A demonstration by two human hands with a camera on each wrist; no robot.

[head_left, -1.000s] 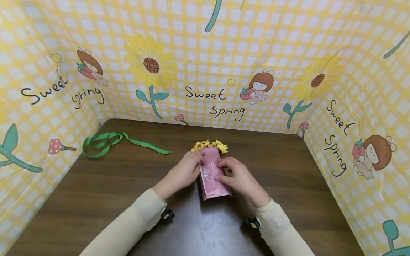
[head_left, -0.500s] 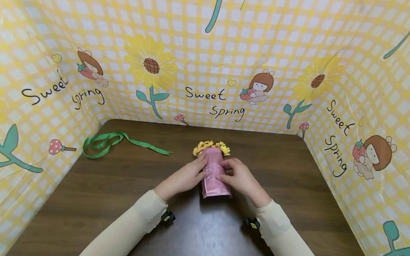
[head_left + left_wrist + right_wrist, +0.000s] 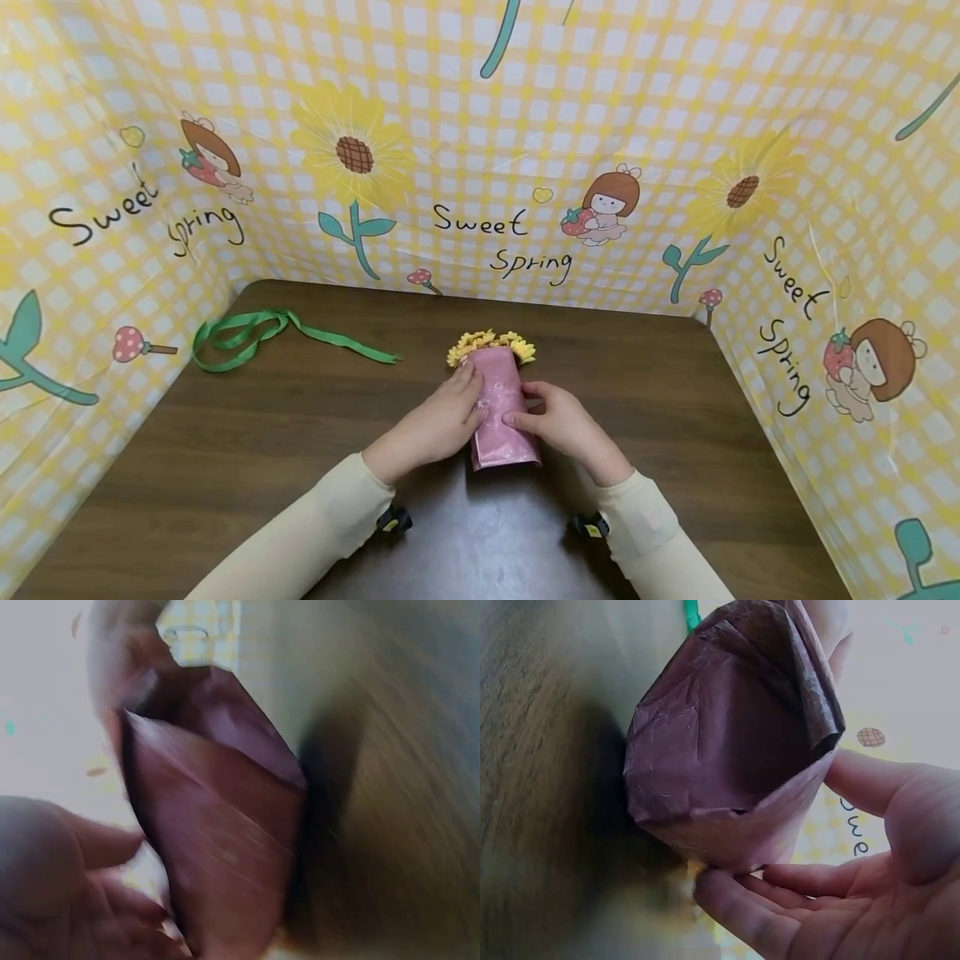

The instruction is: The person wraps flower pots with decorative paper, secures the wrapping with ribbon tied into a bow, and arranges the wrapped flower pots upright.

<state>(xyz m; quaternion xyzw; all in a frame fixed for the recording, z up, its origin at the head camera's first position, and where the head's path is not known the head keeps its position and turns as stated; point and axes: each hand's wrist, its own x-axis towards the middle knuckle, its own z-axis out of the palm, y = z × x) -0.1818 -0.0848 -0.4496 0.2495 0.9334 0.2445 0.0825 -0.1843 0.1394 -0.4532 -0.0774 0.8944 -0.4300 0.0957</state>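
A small bouquet of yellow flowers (image 3: 480, 340) lies in pink wrapping paper (image 3: 504, 446) at the middle of the table, blooms pointing away from me. My left hand (image 3: 431, 423) holds the paper's left side, its fingers along the edge and the thumb on top. On the right side, my right hand (image 3: 567, 423) pinches the bouquet, thumb on top and fingers partly hidden at the side. The right wrist view looks into the near end of the wrapping paper (image 3: 697, 761), a hollow tube with folded layers. In the left wrist view the wrapping paper (image 3: 217, 840) is blurred.
A loosely looped green ribbon (image 3: 345, 340) lies on the dark wooden table (image 3: 300, 417) at the back left. Yellow checked cloth (image 3: 480, 150) walls the table at the back and both sides. A small black device (image 3: 393, 521) sits under each wrist.
My left thumb has come down onto the paper, and the left fingers now lie along its edge. My right fingers have slipped from the top round the right side. The bouquet has shifted slightly.
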